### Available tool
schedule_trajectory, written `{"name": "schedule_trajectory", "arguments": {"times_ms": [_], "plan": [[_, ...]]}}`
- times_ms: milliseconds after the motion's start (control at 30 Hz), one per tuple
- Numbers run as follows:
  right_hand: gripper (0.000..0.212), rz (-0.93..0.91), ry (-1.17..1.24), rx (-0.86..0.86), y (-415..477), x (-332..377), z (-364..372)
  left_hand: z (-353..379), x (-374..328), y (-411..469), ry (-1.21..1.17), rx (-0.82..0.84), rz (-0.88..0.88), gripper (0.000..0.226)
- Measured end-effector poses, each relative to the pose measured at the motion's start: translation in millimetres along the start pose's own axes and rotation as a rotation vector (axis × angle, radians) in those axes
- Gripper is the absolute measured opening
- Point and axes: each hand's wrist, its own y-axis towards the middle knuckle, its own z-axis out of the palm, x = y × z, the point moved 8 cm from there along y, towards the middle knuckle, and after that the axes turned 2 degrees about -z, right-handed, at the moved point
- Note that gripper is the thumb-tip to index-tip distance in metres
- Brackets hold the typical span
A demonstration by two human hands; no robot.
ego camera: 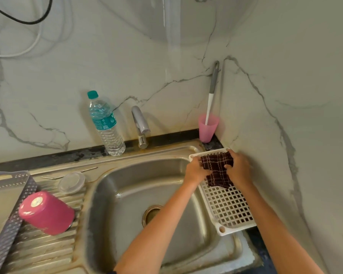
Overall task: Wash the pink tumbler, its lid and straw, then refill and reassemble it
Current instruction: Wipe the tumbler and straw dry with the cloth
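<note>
Washing is looking finished as left hand and right hand are gripping the checked cloth far right, likely drying before refilling the pink tumbler.

Both hands — left, right — grip checked cloth.

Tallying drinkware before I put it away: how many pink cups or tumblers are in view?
2. The pink tumbler sits base-up on the drainboard at left; a pink cup stands in the back corner, holding a brush. Others may be out of view.
</note>
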Motion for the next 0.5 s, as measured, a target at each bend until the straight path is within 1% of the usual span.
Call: {"name": "schedule_trajectory", "arguments": {"times_ms": [67, 100, 167, 200, 233, 300, 367, 400, 433, 500], "plan": [[0.062, -0.037, -0.052, -0.06, -1.0, -1.7, 5.5, 0.7, -7.0, 1.2, 0.193, -0.09, 0.107, 0.042], [0.058, -0.073, -0.079, -0.09, -1.2, -1.7, 7.8, 2.8, -10.3, 0.9, 0.257, -0.111, 0.153, 0.039], [0.041, -0.157, -0.128, -0.11, -1.5, 0.1, 14.7, 8.3, -14.7, 0.0, 0.376, -0.109, 0.207, 0.034], [0.032, -0.166, -0.154, -0.099, -1.3, -2.4, 19.0, 12.5, -13.1, 1.8, 0.429, -0.078, 0.21, 0.031], [0.026, -0.135, -0.155, -0.082, -0.7, -6.9, 21.9, 17.5, -9.6, 5.0, 0.478, -0.028, 0.207, 0.029], [0.024, -0.095, -0.16, -0.041, 0.0, -15.9, 28.1, 26.8, -2.2, 5.3, 0.542, 0.095, 0.172, 0.031], [0.026, -0.11, -0.185, -0.039, -0.2, -17.5, 28.5, 27.6, 0.6, 2.2, 0.517, 0.148, 0.179, 0.035], [0.026, -0.131, -0.203, -0.043, -1.0, -13.8, 27.7, 22.3, 0.6, -1.0, 0.468, 0.139, 0.192, 0.037], [0.028, -0.142, -0.215, -0.052, -1.9, -9.2, 25.9, 13.4, 0.4, -6.3, 0.412, 0.116, 0.208, 0.037], [0.031, -0.136, -0.176, -0.102, -6.0, 6.5, 22.7, -19.9, 6.1, -15.9, 0.304, -0.005, 0.248, 0.033]]}}
